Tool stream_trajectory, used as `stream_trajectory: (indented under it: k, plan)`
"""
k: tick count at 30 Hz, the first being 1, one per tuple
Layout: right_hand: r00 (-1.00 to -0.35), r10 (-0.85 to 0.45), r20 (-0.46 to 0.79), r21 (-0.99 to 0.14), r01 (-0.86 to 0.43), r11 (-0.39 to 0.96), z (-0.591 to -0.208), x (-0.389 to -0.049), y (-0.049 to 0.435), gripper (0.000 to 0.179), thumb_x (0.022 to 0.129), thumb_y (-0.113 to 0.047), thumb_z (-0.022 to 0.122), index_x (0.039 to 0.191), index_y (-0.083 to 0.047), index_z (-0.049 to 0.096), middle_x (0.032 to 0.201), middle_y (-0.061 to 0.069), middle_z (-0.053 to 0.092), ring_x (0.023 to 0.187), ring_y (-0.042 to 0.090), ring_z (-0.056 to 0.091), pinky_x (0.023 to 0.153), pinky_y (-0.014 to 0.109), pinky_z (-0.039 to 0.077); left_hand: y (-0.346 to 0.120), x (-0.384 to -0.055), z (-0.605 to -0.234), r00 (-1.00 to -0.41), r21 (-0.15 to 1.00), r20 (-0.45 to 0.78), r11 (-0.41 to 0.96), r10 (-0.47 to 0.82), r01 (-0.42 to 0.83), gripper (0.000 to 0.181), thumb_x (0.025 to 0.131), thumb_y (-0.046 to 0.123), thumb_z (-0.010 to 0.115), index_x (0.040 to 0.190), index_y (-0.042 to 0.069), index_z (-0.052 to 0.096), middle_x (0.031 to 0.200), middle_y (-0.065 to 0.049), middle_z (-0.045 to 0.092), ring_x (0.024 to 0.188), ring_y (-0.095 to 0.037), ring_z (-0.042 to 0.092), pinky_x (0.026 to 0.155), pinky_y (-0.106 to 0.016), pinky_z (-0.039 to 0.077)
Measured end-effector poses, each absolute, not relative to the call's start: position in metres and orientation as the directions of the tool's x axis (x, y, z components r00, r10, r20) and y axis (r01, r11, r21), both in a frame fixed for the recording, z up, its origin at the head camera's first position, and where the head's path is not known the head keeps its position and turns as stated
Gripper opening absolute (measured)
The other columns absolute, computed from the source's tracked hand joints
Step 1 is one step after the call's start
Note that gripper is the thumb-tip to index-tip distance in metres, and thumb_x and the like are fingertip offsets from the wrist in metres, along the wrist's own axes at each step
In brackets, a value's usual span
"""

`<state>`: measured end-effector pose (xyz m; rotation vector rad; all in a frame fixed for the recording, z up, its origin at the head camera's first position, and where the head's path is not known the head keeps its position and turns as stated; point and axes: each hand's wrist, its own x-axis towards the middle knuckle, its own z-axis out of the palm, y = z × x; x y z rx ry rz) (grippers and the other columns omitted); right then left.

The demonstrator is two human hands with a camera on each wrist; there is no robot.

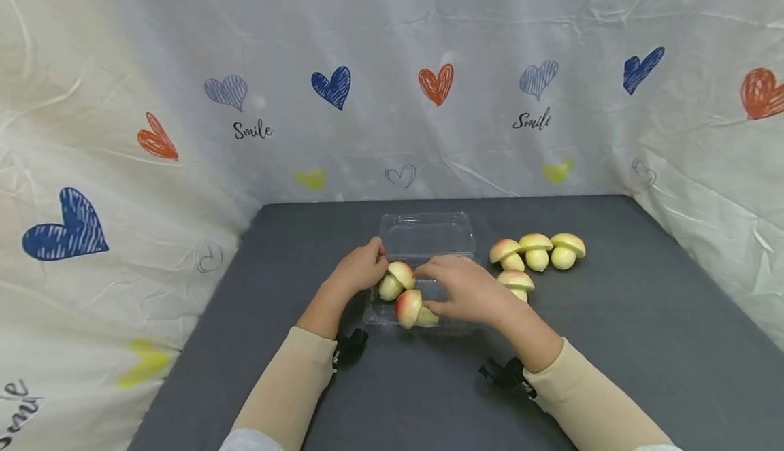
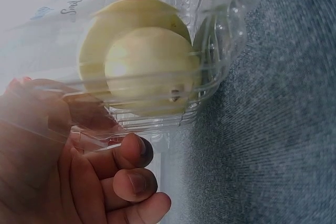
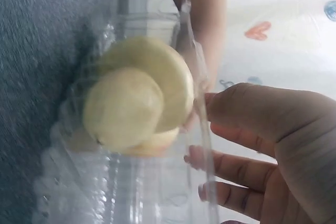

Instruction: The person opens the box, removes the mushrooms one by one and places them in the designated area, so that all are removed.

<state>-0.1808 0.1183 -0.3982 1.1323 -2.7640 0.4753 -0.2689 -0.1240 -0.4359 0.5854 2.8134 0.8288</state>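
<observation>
A clear plastic clamshell box lies on the dark table with its lid folded back. Inside it are two toy mushrooms with cream stems: a rear one and a front one with a redder cap. My left hand grips the box's left wall, its fingertips curled outside the plastic. Over the right half of the box is my right hand, its thumb close to the front mushroom and its fingers spread. In the right wrist view, a mushroom shows through the clear wall beside the thumb.
Several more toy mushrooms stand to the right of the box, one nearer and partly behind my right hand. A white sheet printed with hearts hangs behind the dark table and along its sides.
</observation>
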Motion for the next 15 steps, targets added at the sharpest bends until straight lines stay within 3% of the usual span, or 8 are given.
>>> stream_trajectory:
  k: [5,11,15]
  plan:
    - [-0.71,-0.681,0.178,-0.293,-0.699,0.652,-0.408,-0.184,0.113,0.039,0.093,-0.022,0.076,0.129,-0.013,0.068,0.118,0.002,0.068,0.098,0.019,0.065,0.081,0.039,0.052,-0.125,-0.269,-0.434,-0.913,0.541,-0.035,0.776,0.406,0.324,0.015,0.107,0.019,0.045,0.115,0.008,0.052,0.079,-0.007,0.06,0.06,-0.021,0.053,0.058,-0.037,0.041]
    - [-0.708,-0.696,0.122,-0.375,-0.682,0.628,-0.422,-0.189,0.109,0.035,0.094,-0.022,0.075,0.128,-0.014,0.068,0.118,-0.003,0.069,0.1,0.017,0.066,0.083,0.036,0.052,-0.124,-0.269,-0.435,-0.911,0.542,-0.048,0.777,0.41,0.32,0.016,0.107,0.019,0.044,0.116,0.008,0.051,0.075,-0.007,0.058,0.057,-0.02,0.048,0.056,-0.036,0.039]
    - [-0.713,-0.697,0.081,-0.413,-0.66,0.628,-0.429,-0.19,0.108,0.04,0.093,-0.024,0.077,0.131,-0.016,0.065,0.11,-0.006,0.07,0.083,0.01,0.062,0.074,0.032,0.05,-0.123,-0.269,-0.436,-0.91,0.535,-0.05,0.78,0.412,0.324,0.016,0.108,0.02,0.043,0.116,0.008,0.051,0.074,-0.007,0.058,0.055,-0.019,0.046,0.055,-0.035,0.038]
